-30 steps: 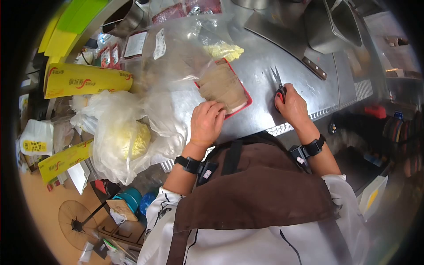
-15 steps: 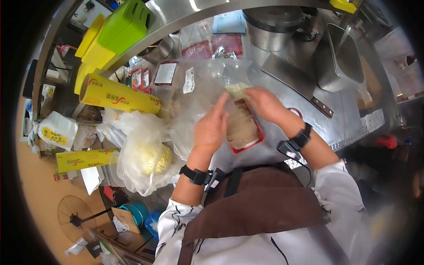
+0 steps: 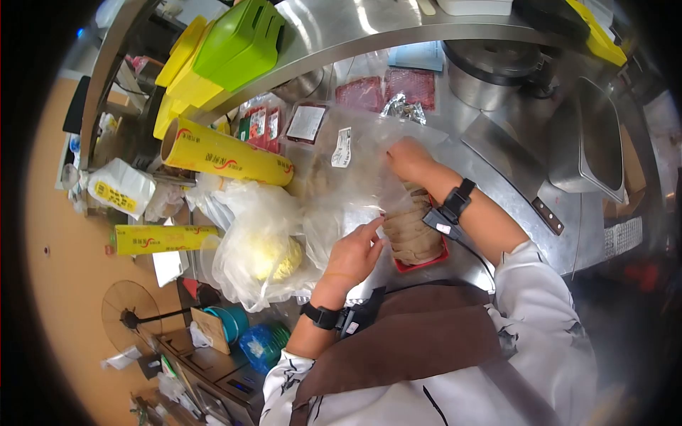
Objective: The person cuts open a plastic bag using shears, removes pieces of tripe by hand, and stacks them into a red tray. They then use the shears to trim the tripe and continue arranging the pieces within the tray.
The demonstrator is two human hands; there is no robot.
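A red tray [image 3: 424,265] holds thin brown slices [image 3: 415,231] laid in an overlapping row. My right hand [image 3: 410,160] is over the tray's far end, fingers curled closed on the edge of a large clear plastic bag [image 3: 369,177]. That bag lies flat to the left of the tray and bears a white label [image 3: 342,148]. Left of the tray's near half, my left hand [image 3: 353,255] has its fingers apart, the index fingertip close to the bag's near edge. The tray's far end is hidden under my right hand and the bag.
A cleaver [image 3: 508,163] lies right of the tray, beside a deep steel container [image 3: 584,142]. To the left are a knotted bag of yellow food [image 3: 273,259] and a yellow cling film roll [image 3: 227,156]. Red sealed packs [image 3: 410,89] lie behind, below a steel shelf [image 3: 341,53].
My right hand has closed on the bag edge. My left hand has drawn nearer to me along the tray's side. Pale yellow stuff at the tray's far end is now hidden. The view has shifted.
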